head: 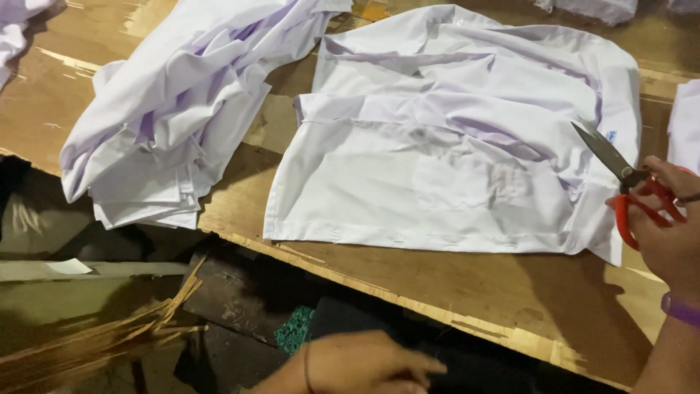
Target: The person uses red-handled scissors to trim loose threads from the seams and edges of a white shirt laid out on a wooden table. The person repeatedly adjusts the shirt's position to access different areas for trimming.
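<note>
A white shirt (452,138) lies spread flat on a worn plywood table (467,284), with a chest pocket near its middle. My right hand (667,233) grips red-handled scissors (627,182) at the shirt's right edge, the closed blades pointing up and left over the cloth. My left hand (364,365) hangs below the table's front edge, blurred, fingers stretched to the right and holding nothing, over a dark surface.
A heap of folded white shirts (175,109) sits at the table's left. More white cloth shows at the top left corner, the top right (590,9) and the right edge (685,124). Below the table edge are splintered wood strips (109,335) and dark clutter.
</note>
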